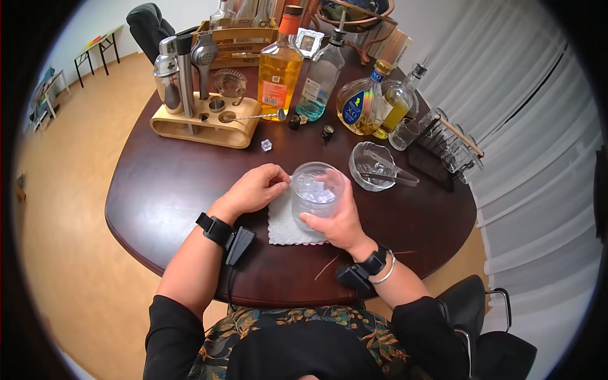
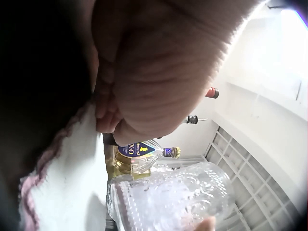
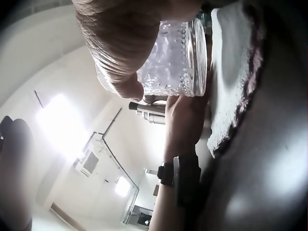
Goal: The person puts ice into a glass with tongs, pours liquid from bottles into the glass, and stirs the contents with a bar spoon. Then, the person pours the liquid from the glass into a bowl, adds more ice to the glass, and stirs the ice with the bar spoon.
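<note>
My right hand grips a clear, embossed drinking glass, with the thumb on the near side and fingers round the right. Ice cubes fill part of the glass. In the right wrist view its beaded base is close over a white cloth with a scalloped pinkish edge. My left hand rests left of the glass at the far left corner of the cloth, its fingers loosely curled. In the left wrist view its fingertips come down right at the cloth; nothing shows between them.
A loose ice cube lies beyond my left hand. Beyond the glass on the right stands a glass bowl with tongs across it. Several bottles line the back. A wooden bar-tool stand is back left, a glass rack far right.
</note>
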